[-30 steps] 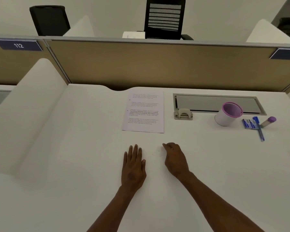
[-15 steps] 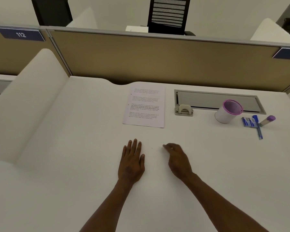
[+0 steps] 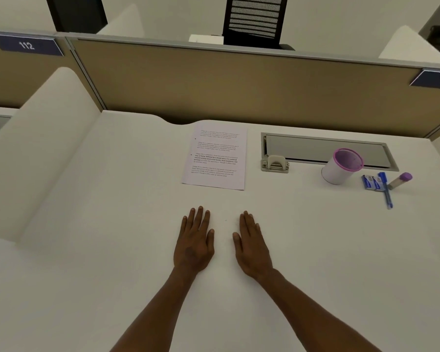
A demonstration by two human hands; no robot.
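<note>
My left hand point(image 3: 194, 241) lies flat on the white desk point(image 3: 87, 250), palm down, fingers straight. Beside it, my right hand point(image 3: 252, 246) also lies flat with straight fingers, holding nothing. A printed sheet of paper point(image 3: 216, 157) lies just beyond both hands. At the right stand a white cup with a pink rim point(image 3: 341, 166), a blue pen point(image 3: 386, 190), a small blue packet point(image 3: 371, 182) and a glue stick with a purple cap point(image 3: 400, 181).
A grey cable tray lid point(image 3: 323, 151) is set into the desk behind the cup, with a small beige clip point(image 3: 274, 163) at its left end. A tan partition point(image 3: 239, 85) closes the back. A white side divider point(image 3: 36, 138) rises on the left.
My right hand has uncurled its fingers and now lies flat on the desk. The left hand stays flat. The view has tilted down slightly.
</note>
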